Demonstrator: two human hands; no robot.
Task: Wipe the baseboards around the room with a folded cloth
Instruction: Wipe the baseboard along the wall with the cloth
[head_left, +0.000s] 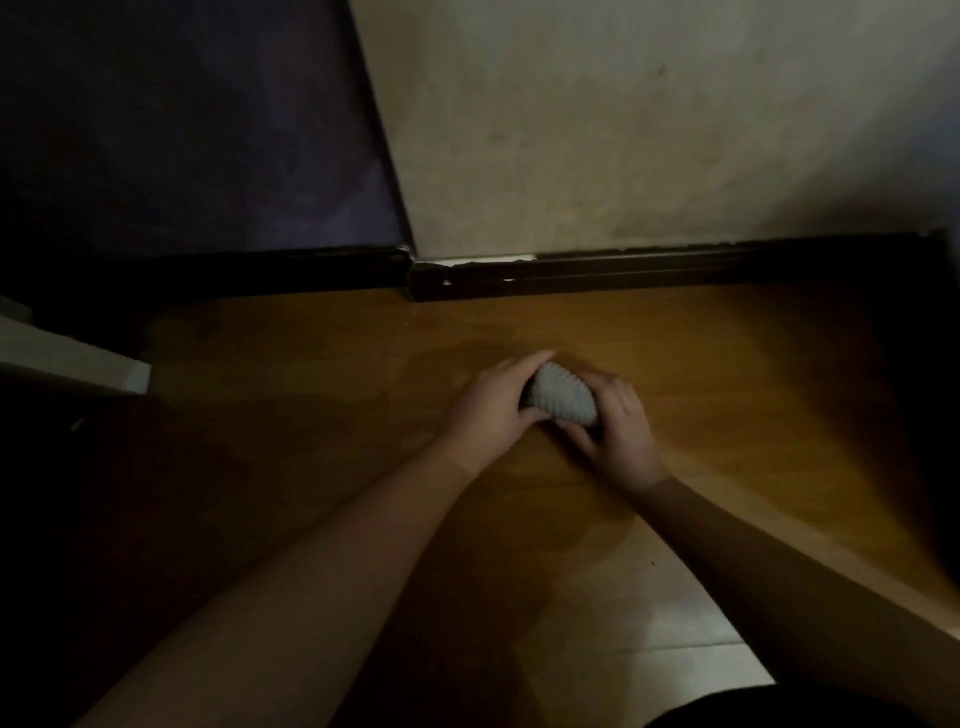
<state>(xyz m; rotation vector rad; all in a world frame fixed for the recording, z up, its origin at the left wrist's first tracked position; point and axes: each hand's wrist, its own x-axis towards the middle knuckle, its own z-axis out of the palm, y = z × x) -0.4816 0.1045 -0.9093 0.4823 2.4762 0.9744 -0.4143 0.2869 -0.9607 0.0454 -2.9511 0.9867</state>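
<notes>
A small grey ribbed cloth (563, 393), folded into a compact wad, sits between both my hands low over the wooden floor. My left hand (493, 408) grips its left side with fingers curled over the top. My right hand (618, 426) holds its right side, thumb underneath. A dark baseboard (675, 271) runs along the foot of the pale wall ahead, well beyond the cloth. Its left end at the wall corner is chipped, showing white patches.
A darker wall section (182, 130) with its own baseboard (234, 273) recedes to the left of the corner. A white object's edge (72, 358) juts in at the left. Brown wooden floor (311, 374) spreads between me and the walls; paler tiles (675, 644) lie near my right forearm.
</notes>
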